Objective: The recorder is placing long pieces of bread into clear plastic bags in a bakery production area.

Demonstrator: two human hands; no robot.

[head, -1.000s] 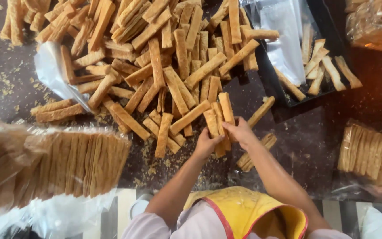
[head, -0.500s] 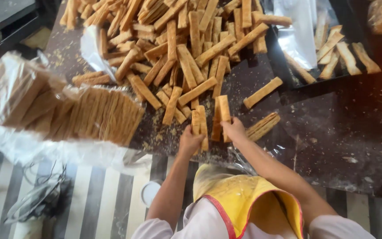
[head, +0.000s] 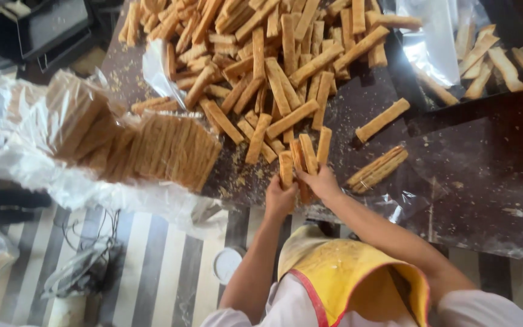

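At the tabletop's (head: 485,181) near edge — both hands gathering sticks.
Left hand (head: 279,197) and right hand (head: 321,181) clasp a small bundle of sticks (head: 301,160) upright; bagged stacks (head: 171,151) lie left — the big pile (head: 273,54) remains loose.

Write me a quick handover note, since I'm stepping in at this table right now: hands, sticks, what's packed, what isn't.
Left hand and right hand together clasp a small bunch of golden-brown baked biscuit sticks at the near edge of the dark tabletop.
A big loose heap of the same sticks lies beyond.
Done: rows of sticks packed in clear plastic bags, at left.
One small aligned bundle lies right of the hands.
Left: the heap is unpacked.
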